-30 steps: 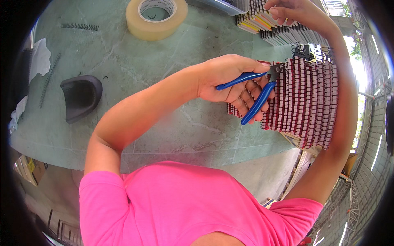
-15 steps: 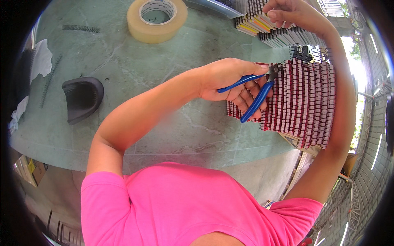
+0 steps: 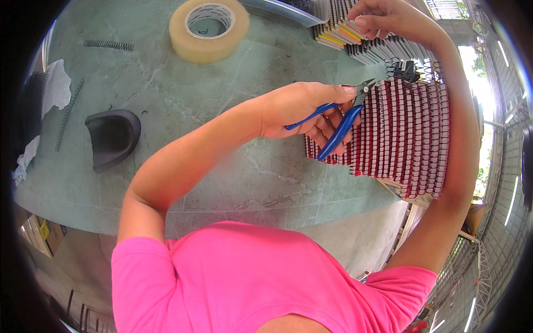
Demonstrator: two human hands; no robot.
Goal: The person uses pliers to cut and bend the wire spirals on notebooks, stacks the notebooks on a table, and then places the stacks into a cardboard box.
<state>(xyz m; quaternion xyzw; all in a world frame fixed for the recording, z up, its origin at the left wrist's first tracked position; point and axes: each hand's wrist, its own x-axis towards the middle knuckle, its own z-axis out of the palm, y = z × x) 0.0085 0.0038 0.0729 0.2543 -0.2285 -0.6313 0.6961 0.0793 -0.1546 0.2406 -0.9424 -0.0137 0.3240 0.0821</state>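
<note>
My left hand (image 3: 311, 114) is closed on cutting pliers (image 3: 341, 130) with blue handles. The handles are spread and the short metal jaws stand apart, at the upper left corner of a stack of red-edged, wire-bound books (image 3: 411, 139). Some fingers lie beneath the handles, in front of the stack. At the top right, my right hand (image 3: 380, 22) has its fingers bent, with thumb and forefinger tips close together. It is over or beside a pile of spiral notebooks (image 3: 336, 33) with some yellow edges. Anything in its fingertips is too small to make out.
A wide roll of clear tape (image 3: 191, 47) lies on the green marbled table (image 3: 244, 172). A curved black piece (image 3: 114, 139), loose wire coils (image 3: 109, 45) and torn white paper (image 3: 56, 86) are at the left. A clear plastic bin (image 3: 288, 12) stands at the back.
My left hand has drawn the pliers slightly left, away from the stack, and their jaws show more plainly apart. The right hand has shifted slightly left in the view.
</note>
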